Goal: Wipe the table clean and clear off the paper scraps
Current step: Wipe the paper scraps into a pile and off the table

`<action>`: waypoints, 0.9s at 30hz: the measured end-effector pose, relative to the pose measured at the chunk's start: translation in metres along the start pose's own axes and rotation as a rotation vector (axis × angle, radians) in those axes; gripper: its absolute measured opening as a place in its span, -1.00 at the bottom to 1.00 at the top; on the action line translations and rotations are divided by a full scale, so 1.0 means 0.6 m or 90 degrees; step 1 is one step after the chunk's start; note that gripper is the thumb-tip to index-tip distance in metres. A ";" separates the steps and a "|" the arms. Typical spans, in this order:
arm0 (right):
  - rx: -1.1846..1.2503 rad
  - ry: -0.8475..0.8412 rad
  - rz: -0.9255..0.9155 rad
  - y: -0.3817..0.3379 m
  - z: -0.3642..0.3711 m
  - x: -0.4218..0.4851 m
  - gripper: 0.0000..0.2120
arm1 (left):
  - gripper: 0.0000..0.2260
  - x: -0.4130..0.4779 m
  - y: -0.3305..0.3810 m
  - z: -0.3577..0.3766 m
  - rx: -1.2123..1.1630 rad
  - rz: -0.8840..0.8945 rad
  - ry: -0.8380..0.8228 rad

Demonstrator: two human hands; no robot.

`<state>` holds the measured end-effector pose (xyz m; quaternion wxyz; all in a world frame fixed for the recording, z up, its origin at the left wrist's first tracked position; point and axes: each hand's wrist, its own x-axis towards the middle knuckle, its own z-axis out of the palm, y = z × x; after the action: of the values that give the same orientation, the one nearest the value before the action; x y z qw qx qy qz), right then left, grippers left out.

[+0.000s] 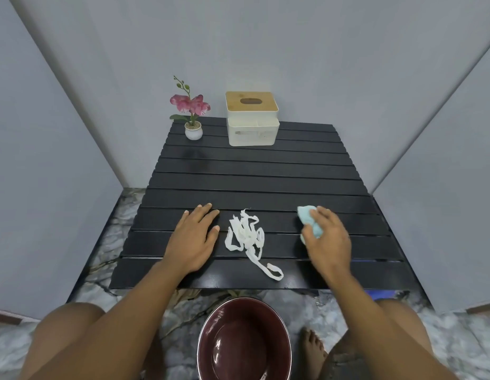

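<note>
A low black slatted table [255,182] stands in front of me. Near its front edge lies a tangle of white paper scraps [248,235], with one strip trailing toward the front right. My left hand [193,239] rests flat on the table just left of the scraps, fingers apart and holding nothing. My right hand [327,239] sits to the right of the scraps and presses a light blue cloth [309,220] against the tabletop, fingers curled over it.
A small white pot with a pink flower [193,116] and a white tissue box with a wooden lid [252,119] stand at the table's far edge. A dark red basin [211,338] sits on the marble floor below the front edge, between my knees. Grey walls close in on three sides.
</note>
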<state>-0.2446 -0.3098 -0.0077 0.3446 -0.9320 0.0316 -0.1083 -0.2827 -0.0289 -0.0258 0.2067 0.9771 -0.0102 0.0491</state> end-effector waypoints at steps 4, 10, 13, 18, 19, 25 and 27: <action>-0.106 -0.069 -0.020 0.035 -0.010 0.008 -0.59 | -0.41 -0.028 -0.006 0.004 0.069 0.007 -0.008; -0.072 -0.033 -0.056 -0.022 0.040 -0.089 -0.62 | -0.40 -0.026 0.003 0.003 0.072 -0.014 -0.004; -0.022 -0.010 -0.065 -0.052 0.064 -0.128 -0.66 | -0.40 -0.026 0.003 0.004 0.073 -0.015 -0.003; 0.171 0.046 0.003 -0.088 0.073 -0.131 -0.74 | -0.39 -0.026 0.001 0.002 0.058 -0.013 -0.005; 0.231 0.077 0.051 -0.088 0.068 -0.114 -0.75 | -0.38 -0.027 -0.002 0.000 0.046 -0.009 -0.010; 0.294 0.064 0.157 -0.065 0.042 0.047 -0.68 | -0.47 -0.045 -0.026 -0.007 0.073 -0.091 0.035; 0.178 -0.053 0.084 -0.061 0.060 0.090 -0.61 | -0.43 -0.047 -0.024 -0.005 0.067 -0.091 0.036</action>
<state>-0.1847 -0.2664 -0.0011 0.4781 -0.8746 0.0629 -0.0501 -0.3106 -0.0146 -0.0318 0.1582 0.9831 0.0680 0.0624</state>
